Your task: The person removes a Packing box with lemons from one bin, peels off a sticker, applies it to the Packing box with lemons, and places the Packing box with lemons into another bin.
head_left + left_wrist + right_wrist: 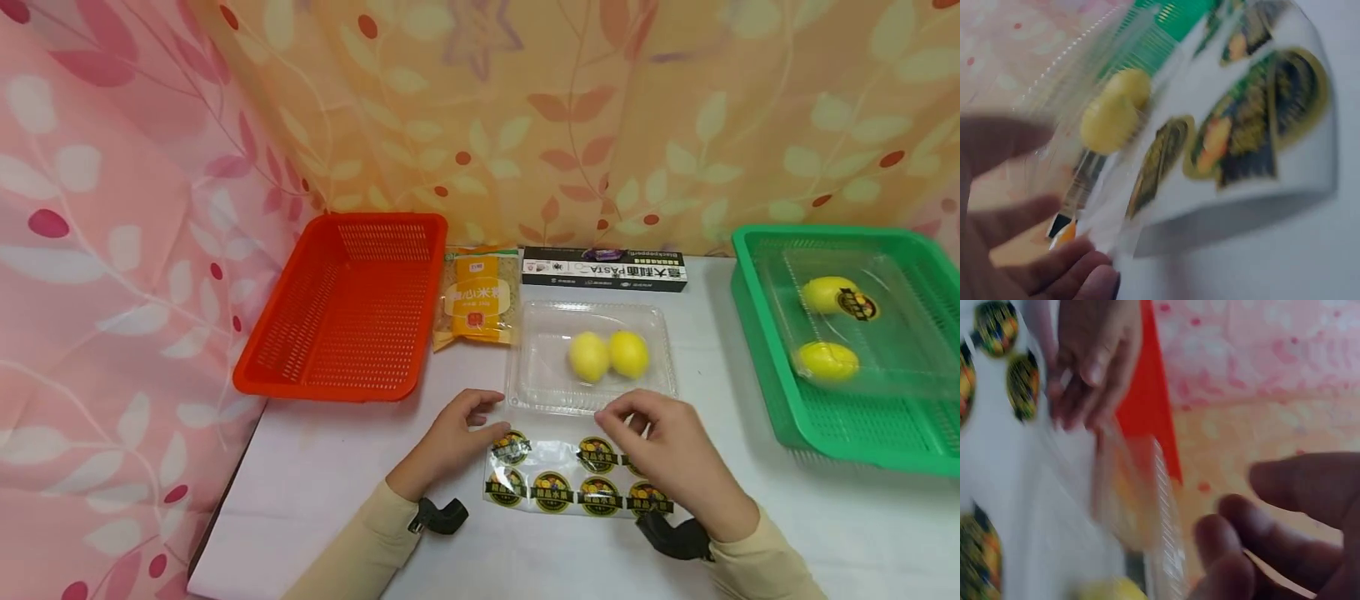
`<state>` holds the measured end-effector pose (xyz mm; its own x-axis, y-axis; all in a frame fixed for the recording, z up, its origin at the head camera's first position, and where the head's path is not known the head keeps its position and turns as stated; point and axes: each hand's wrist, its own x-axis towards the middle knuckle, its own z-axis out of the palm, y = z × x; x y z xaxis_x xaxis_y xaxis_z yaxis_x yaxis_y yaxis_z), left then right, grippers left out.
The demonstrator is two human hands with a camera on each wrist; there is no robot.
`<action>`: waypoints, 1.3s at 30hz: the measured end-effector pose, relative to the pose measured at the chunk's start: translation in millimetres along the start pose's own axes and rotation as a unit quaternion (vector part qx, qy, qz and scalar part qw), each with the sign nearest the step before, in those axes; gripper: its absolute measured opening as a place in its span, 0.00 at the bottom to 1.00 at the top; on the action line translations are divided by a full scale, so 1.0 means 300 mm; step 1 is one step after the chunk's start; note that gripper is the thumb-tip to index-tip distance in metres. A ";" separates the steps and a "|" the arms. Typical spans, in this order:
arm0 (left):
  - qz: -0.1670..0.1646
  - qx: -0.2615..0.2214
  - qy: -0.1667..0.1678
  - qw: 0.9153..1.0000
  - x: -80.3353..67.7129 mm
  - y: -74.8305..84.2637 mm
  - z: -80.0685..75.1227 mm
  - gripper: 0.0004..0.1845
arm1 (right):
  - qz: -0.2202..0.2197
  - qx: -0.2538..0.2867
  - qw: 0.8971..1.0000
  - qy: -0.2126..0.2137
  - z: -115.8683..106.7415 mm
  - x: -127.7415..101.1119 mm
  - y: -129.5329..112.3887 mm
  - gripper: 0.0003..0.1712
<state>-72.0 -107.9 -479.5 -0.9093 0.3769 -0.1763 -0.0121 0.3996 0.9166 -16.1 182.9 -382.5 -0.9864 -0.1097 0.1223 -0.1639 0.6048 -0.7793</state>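
A clear plastic box holds two yellow lemons, seen through the plastic. In front of it lies a sheet of round black-and-gold fruit stickers, with a gap in its top row. My left hand is at the box's front left corner and the sheet's upper left corner, fingers loosely bent. My right hand hangs over the sheet's right part, fingertips close to the box's front edge. Its thumb and fingers stand apart in the right wrist view, with nothing visible between them.
A red basket stands on the left. At the right, a green basket carries a clear box with two lemons and a sticker. Behind the middle box are a grain bag and a pasta box, near the patterned curtain.
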 end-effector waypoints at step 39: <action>0.086 0.313 -0.073 0.943 -0.073 -0.007 0.067 0.50 | 0.028 -0.093 0.992 -0.078 0.422 0.038 0.057 0.10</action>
<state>-43.8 -100.2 -484.8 -0.8073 0.5748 -0.1337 0.4204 0.7191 0.5533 -28.7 92.1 -472.2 -0.9828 -0.1829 -0.0260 -0.1218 0.7475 -0.6530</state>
